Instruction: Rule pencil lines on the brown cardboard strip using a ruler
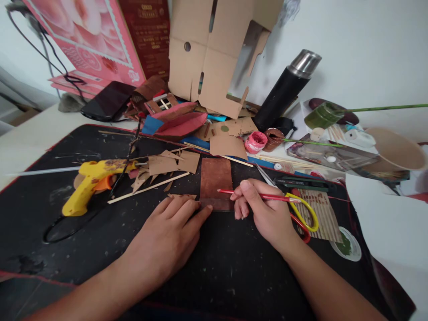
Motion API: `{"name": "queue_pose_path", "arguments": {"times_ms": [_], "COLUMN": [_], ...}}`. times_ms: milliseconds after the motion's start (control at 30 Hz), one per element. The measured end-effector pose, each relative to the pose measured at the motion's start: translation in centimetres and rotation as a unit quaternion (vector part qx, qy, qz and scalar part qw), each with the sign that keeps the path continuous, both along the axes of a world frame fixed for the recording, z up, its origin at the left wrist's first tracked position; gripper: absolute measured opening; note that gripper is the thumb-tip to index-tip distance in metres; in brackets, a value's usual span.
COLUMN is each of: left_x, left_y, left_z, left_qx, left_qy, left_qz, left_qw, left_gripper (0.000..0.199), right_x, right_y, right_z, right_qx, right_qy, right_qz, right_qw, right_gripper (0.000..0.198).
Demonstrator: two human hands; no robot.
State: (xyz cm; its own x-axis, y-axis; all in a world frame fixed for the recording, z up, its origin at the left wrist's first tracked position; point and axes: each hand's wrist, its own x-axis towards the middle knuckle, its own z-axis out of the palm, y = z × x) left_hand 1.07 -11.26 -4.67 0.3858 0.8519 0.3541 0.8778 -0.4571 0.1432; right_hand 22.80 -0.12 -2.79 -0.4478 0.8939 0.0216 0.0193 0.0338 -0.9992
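Note:
A brown-painted piece of cardboard (216, 176) lies flat on the black mat. Along its near edge runs a darker strip (220, 204), whose kind I cannot make out. My left hand (170, 227) rests palm down at the strip's left end, index fingertip on it and fingers stretched out. Between the fingers of my right hand (267, 211) is a red pencil (264, 195), its tip pointing left over the brown cardboard. Scissors with yellow and red handles (309, 214) lie partly hidden behind my right hand.
A yellow glue gun (88, 183) lies left, near cardboard scraps (163, 164) and a wooden stick (149, 188). Behind stand paint jars (256, 142), a black thermos (281, 96) and a cardboard box (190, 58). Corrugated card (323, 218) and a dish of green paint (352, 249) lie right.

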Motion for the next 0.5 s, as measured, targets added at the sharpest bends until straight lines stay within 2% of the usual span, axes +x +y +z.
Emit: {"name": "queue_pose_path", "arguments": {"times_ms": [167, 300, 500], "left_x": [0.0, -0.1, -0.1], "left_y": [-0.1, -0.1, -0.1], "left_z": [-0.3, -0.4, -0.4], "left_qx": [-0.007, -0.006, -0.004], "left_qy": [0.000, -0.005, -0.010], "left_qz": [0.006, 0.009, 0.010], "left_qw": [1.000, 1.000, 1.000], "left_gripper": [0.039, 0.038, 0.038], "right_x": [1.0, 1.8, 2.5], "right_y": [0.5, 1.2, 1.8], "right_z": [0.0, 0.1, 0.7], "right_qx": [0.072, 0.148, 0.307], "right_qy": [-0.047, -0.109, -0.217], "right_qz": [-0.033, -0.036, 0.016], "right_qw": [0.996, 0.982, 0.927], "right_gripper": [0.045, 0.041, 0.024]}}
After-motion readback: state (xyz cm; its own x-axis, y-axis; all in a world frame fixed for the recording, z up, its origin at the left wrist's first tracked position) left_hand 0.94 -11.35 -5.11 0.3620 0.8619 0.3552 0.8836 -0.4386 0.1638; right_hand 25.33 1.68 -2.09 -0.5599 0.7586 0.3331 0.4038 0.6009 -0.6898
